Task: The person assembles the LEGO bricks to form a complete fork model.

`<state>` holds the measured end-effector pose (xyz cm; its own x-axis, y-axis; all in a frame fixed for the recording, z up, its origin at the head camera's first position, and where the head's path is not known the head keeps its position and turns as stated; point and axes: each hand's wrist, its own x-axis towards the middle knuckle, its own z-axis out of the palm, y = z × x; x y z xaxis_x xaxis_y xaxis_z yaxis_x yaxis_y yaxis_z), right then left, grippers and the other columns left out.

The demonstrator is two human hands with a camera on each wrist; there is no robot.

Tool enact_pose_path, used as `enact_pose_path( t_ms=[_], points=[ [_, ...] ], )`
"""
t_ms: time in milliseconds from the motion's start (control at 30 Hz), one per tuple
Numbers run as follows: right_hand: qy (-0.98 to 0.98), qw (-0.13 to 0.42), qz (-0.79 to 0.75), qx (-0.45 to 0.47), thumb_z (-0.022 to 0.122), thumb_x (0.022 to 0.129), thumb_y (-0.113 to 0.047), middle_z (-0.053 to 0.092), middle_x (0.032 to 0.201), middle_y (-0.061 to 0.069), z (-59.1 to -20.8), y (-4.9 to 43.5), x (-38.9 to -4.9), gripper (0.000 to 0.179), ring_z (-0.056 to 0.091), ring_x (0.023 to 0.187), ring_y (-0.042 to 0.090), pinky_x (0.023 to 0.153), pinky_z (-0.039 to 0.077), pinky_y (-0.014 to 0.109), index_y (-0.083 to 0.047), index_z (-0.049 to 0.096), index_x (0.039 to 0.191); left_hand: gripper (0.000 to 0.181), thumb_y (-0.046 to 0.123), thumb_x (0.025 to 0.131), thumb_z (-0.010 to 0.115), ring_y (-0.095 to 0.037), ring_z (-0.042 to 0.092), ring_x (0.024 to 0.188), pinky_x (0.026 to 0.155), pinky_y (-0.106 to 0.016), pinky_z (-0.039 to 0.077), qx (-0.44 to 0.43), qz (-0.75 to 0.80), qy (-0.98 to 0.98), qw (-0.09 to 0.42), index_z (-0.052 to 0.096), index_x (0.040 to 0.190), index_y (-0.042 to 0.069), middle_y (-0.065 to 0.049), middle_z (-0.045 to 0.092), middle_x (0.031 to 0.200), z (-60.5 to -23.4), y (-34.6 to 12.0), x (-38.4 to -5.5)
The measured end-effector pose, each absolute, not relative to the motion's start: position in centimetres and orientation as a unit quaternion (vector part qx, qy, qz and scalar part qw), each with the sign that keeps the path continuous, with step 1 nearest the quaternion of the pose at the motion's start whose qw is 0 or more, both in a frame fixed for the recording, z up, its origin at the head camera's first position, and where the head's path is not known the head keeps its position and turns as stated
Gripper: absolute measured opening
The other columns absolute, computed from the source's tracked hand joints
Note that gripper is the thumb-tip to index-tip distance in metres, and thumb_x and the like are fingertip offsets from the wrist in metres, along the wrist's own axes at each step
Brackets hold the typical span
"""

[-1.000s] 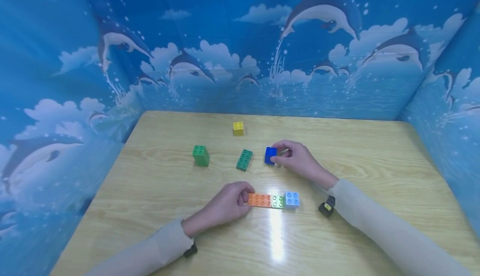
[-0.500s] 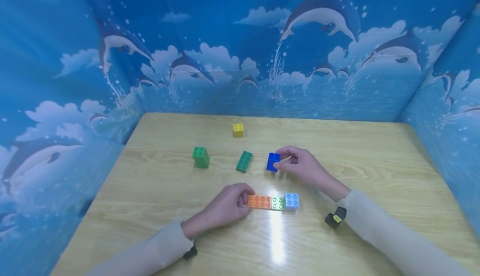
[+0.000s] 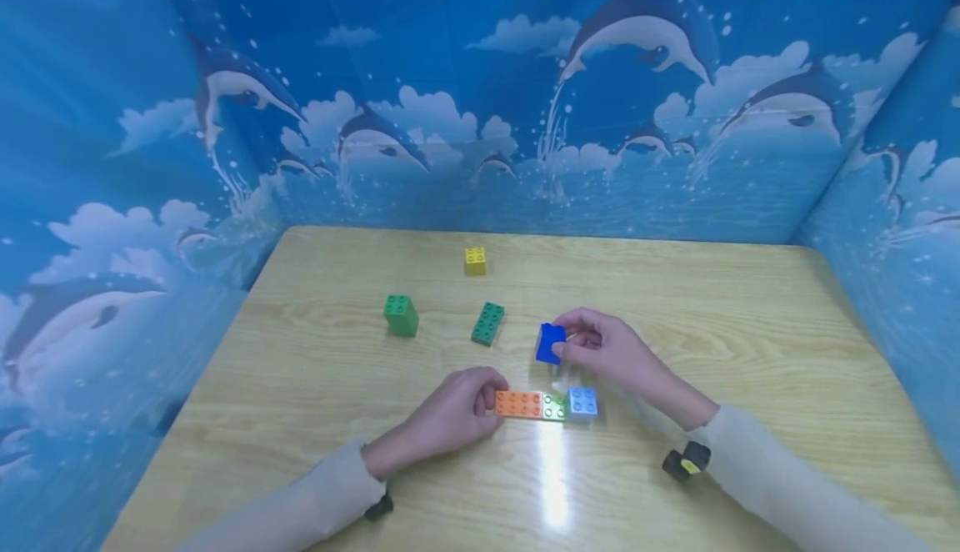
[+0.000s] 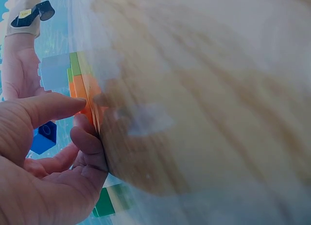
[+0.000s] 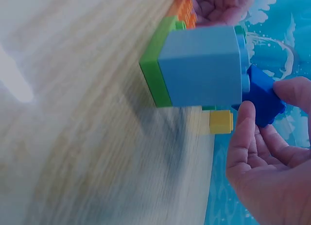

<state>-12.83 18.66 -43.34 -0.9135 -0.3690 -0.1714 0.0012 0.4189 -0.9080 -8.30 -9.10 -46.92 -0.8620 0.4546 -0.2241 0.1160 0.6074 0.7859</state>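
My right hand (image 3: 618, 356) pinches a dark blue toy building brick (image 3: 549, 343) between thumb and fingers, tilted and raised above the table. In the right wrist view this blue brick (image 5: 262, 96) shows just beyond a light blue brick (image 5: 201, 67). That light blue brick stands on the right end of a light green brick (image 3: 553, 407), whose left part shows bare studs. Left of the green one, in line with it, lies a flat orange brick (image 3: 517, 403). My left hand (image 3: 453, 410) holds the orange brick's left end with thumb and fingertips, low at the table.
Behind the hands lies a flat dark green brick (image 3: 488, 323). A tall green block (image 3: 402, 316) stands to its left, and a yellow brick (image 3: 476, 261) sits farther back on the wooden table (image 3: 712, 302). Dolphin-printed blue curtains (image 3: 450, 118) surround the table's back and sides.
My right hand has carried the dark blue brick toward me and slightly right, closer to the joined row, tilting it. My left hand stays on the orange brick.
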Motion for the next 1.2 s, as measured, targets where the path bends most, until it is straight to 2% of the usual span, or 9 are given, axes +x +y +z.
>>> enact_pose_path(
  t_ms=[200, 433, 700, 933, 1200],
  points=[
    [0.834, 0.163, -0.509, -0.135, 0.081, 0.1, -0.023, 0.072, 0.107, 0.005, -43.6, 18.5, -11.6, 0.04, 0.068, 0.1, 0.024, 0.086, 0.06, 0.032, -0.004, 0.069, 0.133, 0.042, -0.002, 0.087, 0.084, -0.012, 0.062, 0.08, 0.071, -0.026, 0.057, 0.165, 0.41, 0.873, 0.206, 0.071, 0.126, 0.004, 0.005, 0.063, 0.093, -47.0, -9.2, -8.4],
    [0.842, 0.152, -0.491, -0.162, 0.083, 0.097, -0.019, 0.072, 0.104, 0.001, -43.7, 18.4, -10.1, 0.037, 0.068, 0.098, 0.023, 0.087, 0.06, 0.033, -0.006, 0.07, 0.129, 0.041, -0.002, 0.087, 0.084, -0.011, 0.062, 0.079, 0.071, -0.026, 0.057, 0.169, 0.412, 0.872, 0.203, 0.072, 0.125, 0.004, 0.005, 0.063, 0.092, -47.0, -9.2, -8.3],
    [0.855, 0.133, -0.464, -0.192, 0.089, 0.093, -0.022, 0.075, 0.109, -0.007, -43.9, 18.4, -9.2, 0.035, 0.069, 0.104, 0.018, 0.091, 0.061, 0.041, -0.013, 0.074, 0.123, 0.041, 0.0, 0.087, 0.085, -0.011, 0.061, 0.078, 0.07, -0.025, 0.057, 0.177, 0.416, 0.87, 0.2, 0.071, 0.126, 0.004, 0.004, 0.064, 0.092, -46.9, -9.3, -8.4],
    [0.871, 0.107, -0.433, -0.205, 0.093, 0.088, -0.019, 0.073, 0.115, -0.011, -44.5, 18.4, -8.4, 0.036, 0.07, 0.111, 0.02, 0.097, 0.059, 0.051, -0.022, 0.076, 0.12, 0.042, 0.0, 0.087, 0.086, -0.011, 0.062, 0.078, 0.07, -0.025, 0.057, 0.172, 0.416, 0.87, 0.202, 0.071, 0.126, 0.004, 0.004, 0.064, 0.093, -46.8, -9.2, -8.3],
    [0.873, 0.076, -0.429, -0.219, 0.094, 0.087, -0.018, 0.072, 0.114, -0.014, -45.8, 18.2, -7.8, 0.037, 0.067, 0.108, 0.013, 0.095, 0.058, 0.041, -0.024, 0.077, 0.119, 0.04, -0.001, 0.086, 0.083, -0.009, 0.061, 0.078, 0.069, -0.024, 0.056, 0.191, 0.42, 0.867, 0.187, 0.072, 0.125, 0.002, 0.005, 0.064, 0.092, -47.3, -9.4, -8.4]
  ],
)
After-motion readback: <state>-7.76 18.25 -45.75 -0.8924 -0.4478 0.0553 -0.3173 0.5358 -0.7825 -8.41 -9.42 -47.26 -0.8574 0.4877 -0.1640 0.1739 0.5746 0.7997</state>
